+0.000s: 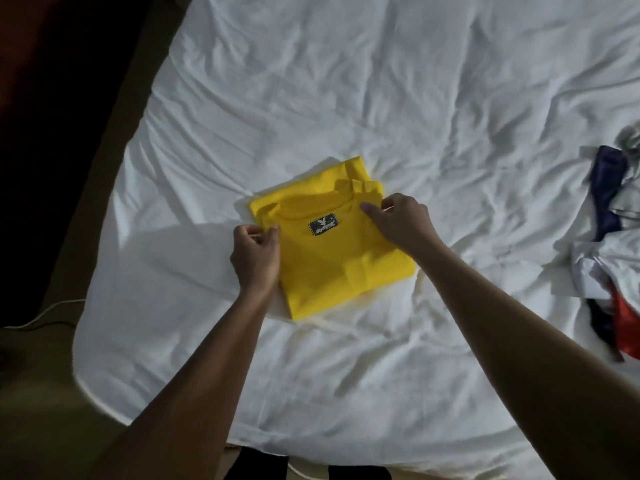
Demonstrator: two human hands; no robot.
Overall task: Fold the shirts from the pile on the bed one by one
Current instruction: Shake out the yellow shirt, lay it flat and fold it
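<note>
The left hand [256, 252] pinches the left edge of the yellow shirt [346, 268] just below the collar [311, 206], fingers curled in against the thumb. The right hand [401, 220] grips the opposite edge at the right end of the collar, its fingers bent over the fabric. How much cloth sits under those fingers is hidden by the back of the hand. The shirt lies folded into a tilted rectangle at the centre of the frame, flat on the bed [381, 81], with a dark label [322, 225] facing up between the two hands. Part of the fold sticks out past the collar at the upper corner. Rumpled white sheet runs wide open above the shirt and to both sides. On the left the bed's rounded edge drops to a dim brownish floor [45, 393], where a pale cable [45, 315] trails. At the right edge of the frame, well apart from the yellow shirt, lies the pile [609, 237]. It shows white, dark blue and red-orange cloth and is cut off by the border, so the separate garments cannot be told apart. At the bottom edge two dark shapes [256, 462] below the sheet are too dim to make out.
</note>
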